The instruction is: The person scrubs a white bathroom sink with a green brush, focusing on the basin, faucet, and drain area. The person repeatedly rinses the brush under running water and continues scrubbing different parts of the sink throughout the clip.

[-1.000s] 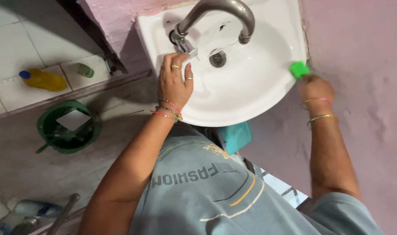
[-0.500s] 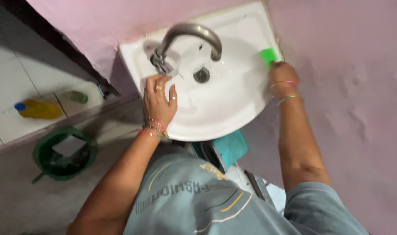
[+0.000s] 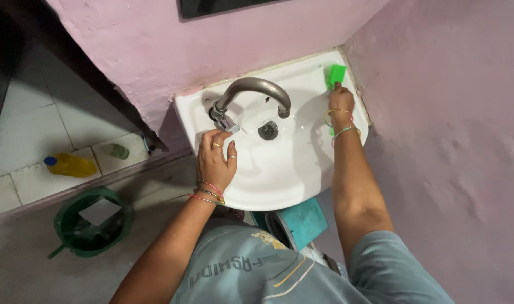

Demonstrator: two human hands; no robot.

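A white wall-mounted sink [image 3: 279, 186] sits in the corner of two pink walls, with a curved metal tap [image 3: 257, 89] over its drain [image 3: 267, 130]. My left hand [image 3: 215, 159] rests on the sink's left rim, fingers curled at the tap's metal handle [image 3: 228, 124]. My right hand [image 3: 341, 100] presses a bright green scrub pad [image 3: 334, 75] against the sink's back right rim by the corner.
A green bucket [image 3: 91, 222] holding a white item stands on the floor at left. Beyond it lie a yellow bottle [image 3: 71, 165] and a small green bottle [image 3: 119, 151] on white tiles. A teal object [image 3: 302, 220] sits under the sink. The pink wall [image 3: 454, 141] is close on the right.
My right hand has slid the green pad along the right rim toward the back corner. The left hand has stayed at the tap handle. The camera has pulled back, showing more wall.
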